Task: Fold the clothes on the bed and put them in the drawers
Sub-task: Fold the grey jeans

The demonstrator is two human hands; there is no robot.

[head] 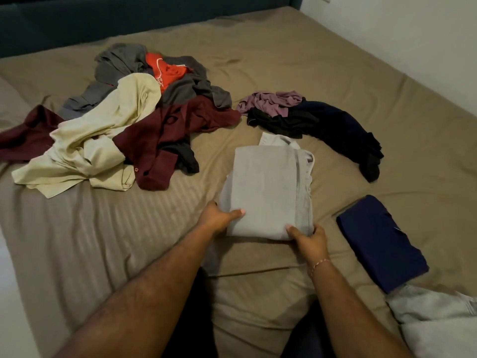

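Observation:
A folded light grey garment (268, 187) lies on the tan bed sheet (284, 63) in the middle. My left hand (219, 218) grips its near left corner, thumb on top and fingers underneath. My right hand (308, 239) grips its near right corner the same way. A folded navy garment (379, 241) lies to the right. An unfolded heap sits at the back left: cream (103, 143), maroon (170, 133), dark grey (121, 63) and red-orange (167, 71) pieces.
A smaller heap of purple (271, 102), black (278, 122) and dark navy (348, 130) clothes lies behind the grey garment. Light grey cloth (433, 313) sits at the bed's near right corner. A dark blue headboard (129, 19) runs along the back and a white wall (413, 34) stands at right.

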